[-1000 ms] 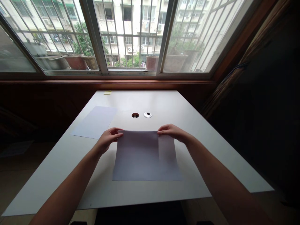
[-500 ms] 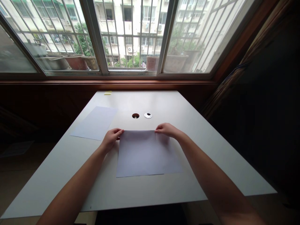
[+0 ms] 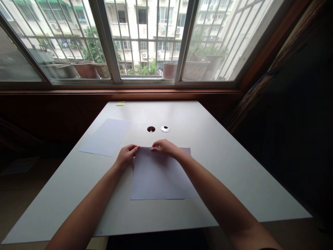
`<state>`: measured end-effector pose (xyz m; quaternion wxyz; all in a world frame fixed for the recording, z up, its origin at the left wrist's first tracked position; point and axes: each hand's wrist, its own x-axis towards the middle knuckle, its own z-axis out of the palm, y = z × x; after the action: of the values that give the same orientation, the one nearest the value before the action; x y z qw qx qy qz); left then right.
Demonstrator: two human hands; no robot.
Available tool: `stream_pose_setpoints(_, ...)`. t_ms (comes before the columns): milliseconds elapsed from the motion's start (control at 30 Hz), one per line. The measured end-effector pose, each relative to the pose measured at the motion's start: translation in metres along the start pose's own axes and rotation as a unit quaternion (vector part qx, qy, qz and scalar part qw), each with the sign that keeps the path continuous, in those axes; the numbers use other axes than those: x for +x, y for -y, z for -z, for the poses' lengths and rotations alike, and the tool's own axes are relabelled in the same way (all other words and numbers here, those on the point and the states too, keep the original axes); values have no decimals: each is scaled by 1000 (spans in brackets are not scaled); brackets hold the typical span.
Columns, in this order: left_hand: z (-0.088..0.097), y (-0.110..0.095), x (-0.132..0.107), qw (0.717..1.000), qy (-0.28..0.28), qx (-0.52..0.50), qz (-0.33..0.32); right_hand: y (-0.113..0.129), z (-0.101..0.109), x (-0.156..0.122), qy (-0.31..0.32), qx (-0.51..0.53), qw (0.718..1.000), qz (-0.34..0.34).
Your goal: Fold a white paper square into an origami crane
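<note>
A round hole is cut in the white bench, and a white sheet lies on the near side of it, its far edge facing the hole. The person's left hand is nearer than the hole and to its left — its fingers are narrow, pinching the sheet at its far left corner. The right hand is nearer than the hole and slightly to its right, with the fingers also narrow, thumb on the near side, nipping that same far edge. One cannot tell whether the edge is raised off the bench. The right forearm passes over the sheet's right side.

Just right of the hole sits a round metal-coloured cover, apart from it. A second sheet lies to the hole's left, untouched — and a small yellow strip lies beyond the hole, also leftward, at the bench's far edge. Farther beyond the hole runs a red-brown ledge below a window frame.
</note>
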<state>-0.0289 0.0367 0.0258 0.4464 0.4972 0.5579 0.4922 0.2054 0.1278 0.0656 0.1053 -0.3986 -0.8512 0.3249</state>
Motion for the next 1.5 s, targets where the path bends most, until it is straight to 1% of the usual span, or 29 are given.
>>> stream_pose_setpoints(67, 0, -1, -1, 1000, -3, 3, -3, 7, -8, 9, -4, 8, 1000, 4)
stream_pose_setpoints(167, 1, -3, -2, 1000, -4, 7, -4, 15, -14, 18, -11, 23, 1000, 12)
stream_pose_setpoints(300, 1, -6, -3, 1000, 1, 10, -7, 19, -15, 20, -18, 44, 999, 21)
stream_pose_setpoints(433, 0, -10, -3, 999, 15, 41, -23, 19, -16, 19, -15, 61, 998, 26)
stream_pose_setpoints(567, -1, -11, -2, 998, 10, 55, -22, 19, -16, 20, -8, 72, 997, 31)
stream_pose_setpoints(667, 0, -8, -1, 999, 6, 36, -17, 16, -16, 22, -4, 84, 996, 29)
stream_pose_setpoints(800, 1, -3, 0, 999, -4, -37, 11, 10, -10, 18, -4, 97, 995, 19)
stream_pose_setpoints(867, 1, -2, 0, 998, -10, -55, 20, 6, -4, 14, -4, 100, 995, 14)
stream_pose_setpoints(1033, 3, 0, 1, 998, -14, -60, 27, -11, 14, -2, -5, 100, 995, 1)
stream_pose_setpoints(1133, 4, 0, 1, 998, -19, -62, 29, -27, 26, -12, -9, 107, 994, -16)
stream_pose_setpoints(1300, 6, -1, 2, 997, -24, -69, 35, -54, 43, -33, -23, 108, 994, -20)
stream_pose_setpoints(1500, 8, -3, 2, 996, -26, -77, 47, -85, 58, -59, -55, 137, 986, -71)
